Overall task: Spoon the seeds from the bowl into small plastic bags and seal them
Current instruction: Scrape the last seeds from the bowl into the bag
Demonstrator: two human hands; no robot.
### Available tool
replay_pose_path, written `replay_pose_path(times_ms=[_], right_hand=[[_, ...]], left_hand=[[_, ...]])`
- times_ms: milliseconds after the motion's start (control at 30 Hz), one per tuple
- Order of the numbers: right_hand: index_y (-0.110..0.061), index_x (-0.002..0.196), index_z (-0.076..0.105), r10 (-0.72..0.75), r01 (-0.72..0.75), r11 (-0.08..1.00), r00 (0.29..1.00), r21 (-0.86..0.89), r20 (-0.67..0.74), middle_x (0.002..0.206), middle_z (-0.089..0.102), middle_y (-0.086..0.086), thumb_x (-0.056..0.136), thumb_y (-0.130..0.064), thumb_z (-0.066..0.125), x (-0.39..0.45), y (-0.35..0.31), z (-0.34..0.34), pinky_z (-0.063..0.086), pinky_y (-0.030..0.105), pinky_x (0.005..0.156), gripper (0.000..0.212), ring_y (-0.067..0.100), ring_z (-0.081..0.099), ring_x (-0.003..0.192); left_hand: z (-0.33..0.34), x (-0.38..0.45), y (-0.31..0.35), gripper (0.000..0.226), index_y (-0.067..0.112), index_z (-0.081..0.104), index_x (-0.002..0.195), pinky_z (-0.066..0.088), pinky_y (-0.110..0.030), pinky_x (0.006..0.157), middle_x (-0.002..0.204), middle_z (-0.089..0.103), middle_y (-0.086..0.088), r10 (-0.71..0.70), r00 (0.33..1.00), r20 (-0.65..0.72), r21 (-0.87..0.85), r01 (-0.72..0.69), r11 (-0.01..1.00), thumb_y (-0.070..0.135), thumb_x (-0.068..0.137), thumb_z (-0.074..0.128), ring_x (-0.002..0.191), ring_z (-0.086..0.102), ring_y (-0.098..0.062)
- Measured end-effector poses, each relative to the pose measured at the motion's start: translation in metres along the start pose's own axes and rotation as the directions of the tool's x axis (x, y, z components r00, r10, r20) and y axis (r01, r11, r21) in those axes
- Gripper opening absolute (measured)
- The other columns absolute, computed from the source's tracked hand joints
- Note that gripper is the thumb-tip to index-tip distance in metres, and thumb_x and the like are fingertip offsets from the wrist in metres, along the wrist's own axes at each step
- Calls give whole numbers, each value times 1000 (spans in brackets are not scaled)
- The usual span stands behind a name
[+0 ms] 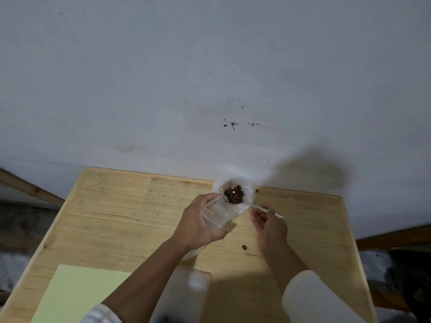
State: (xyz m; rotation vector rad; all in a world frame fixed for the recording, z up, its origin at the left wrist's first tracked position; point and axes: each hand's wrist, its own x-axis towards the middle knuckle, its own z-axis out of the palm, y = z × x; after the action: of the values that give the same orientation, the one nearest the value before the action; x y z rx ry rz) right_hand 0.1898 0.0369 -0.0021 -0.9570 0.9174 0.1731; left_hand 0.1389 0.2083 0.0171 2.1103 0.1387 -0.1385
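Right grip (268, 220) pinching spoon (256, 206)

A plain home room: a worn wooden table (116, 206) against a stained white wall (210, 78).

A small clear bag (218, 214) was held open above the wooden table, its mouth toward the far edge. Just beyond it stood a white bowl (248, 194) of dark brown seeds (234, 194). A white plastic spoon (255, 206) lay tilted over the bowl, heaped with seeds. One stray seed (244, 247) lay on the table.
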Motion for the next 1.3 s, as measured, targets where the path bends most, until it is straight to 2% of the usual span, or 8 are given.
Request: replay_pose_path(times_ms=[433, 500, 600, 700, 800, 1000, 1167, 1300], right_hand=[[-9, 79, 59, -261, 284, 916, 958, -283, 116, 61, 57, 8, 96, -12, 41, -37, -55, 2, 40, 19, 35, 25, 11, 52, 41], [-8, 81, 62, -308, 366, 852, 929, -374, 206, 61, 57, 8, 94, -11, 40, -50, -58, 7, 39, 21, 36, 25, 14, 51, 46], [-10, 83, 64, -442, 580, 632, 815, -515, 376, 59, 59, 5, 95, -10, 41, -69, -54, 14, 43, 22, 38, 26, 11, 55, 47], [-12, 80, 63, -565, 660, 534, 744, -529, 357, 56, 59, 1, 95, -11, 40, -75, -50, 16, 44, 21, 39, 28, 5, 52, 40], [-5, 85, 63, -575, 541, 601, 804, -589, 153, 56, 59, 4, 94, -12, 35, -59, -47, 10, 41, 18, 38, 31, 11, 49, 36], [-3, 89, 58, -378, 285, 667, 926, -688, 17, 65, 63, 7, 95, -10, 31, -33, -17, 1, 42, 22, 45, 29, 17, 56, 47], [-2, 81, 59, -98, 27, 943, 975, -332, -199, 64, 62, 10, 95, -6, 41, -10, -2, 8, 51, 24, 45, 23, 18, 59, 53], [4, 91, 58, 56, -54, 998, 985, 17, -161, 73, 63, 17, 94, -5, 45, 0, 2, 10, 53, 19, 42, 16, 20, 63, 63]], left_hand=[[3, 5, 2, 91, 26, 43, 133, 31, -5, 77, 127, 48, 10, -105, 993, -61, -54, 102, 993, 41, 55, 86, 108, 45, -3], [4, 5, 1, 95, 27, 42, 133, 32, -7, 79, 129, 49, 10, -108, 993, -54, -59, 105, 993, 46, 51, 86, 110, 45, -3], [6, 5, 1, 98, 31, 41, 132, 33, -10, 81, 130, 49, 10, -109, 993, -54, -60, 106, 993, 53, 47, 84, 112, 44, -4], [5, 4, 4, 94, 29, 42, 131, 34, -9, 79, 126, 49, 11, -109, 992, -58, -71, 105, 992, 46, 50, 86, 109, 46, -4], [3, 3, 3, 94, 28, 42, 131, 32, -2, 74, 124, 48, 14, -80, 995, -52, -67, 77, 995, 47, 50, 86, 107, 47, -1], [0, -2, 5, 86, 38, 43, 126, 35, -2, 75, 121, 48, 18, -5, 1000, -10, -6, 5, 1000, 45, 53, 86, 105, 49, 0], [1, -5, 10, 79, 48, 40, 118, 39, -3, 84, 119, 47, 27, 62, 998, 9, 21, -62, 998, 54, 51, 80, 110, 48, 8], [2, -7, 0, 80, 40, 44, 122, 33, 2, 85, 123, 49, 20, 41, 999, -21, 28, -40, 999, 51, 52, 82, 110, 46, 11]])
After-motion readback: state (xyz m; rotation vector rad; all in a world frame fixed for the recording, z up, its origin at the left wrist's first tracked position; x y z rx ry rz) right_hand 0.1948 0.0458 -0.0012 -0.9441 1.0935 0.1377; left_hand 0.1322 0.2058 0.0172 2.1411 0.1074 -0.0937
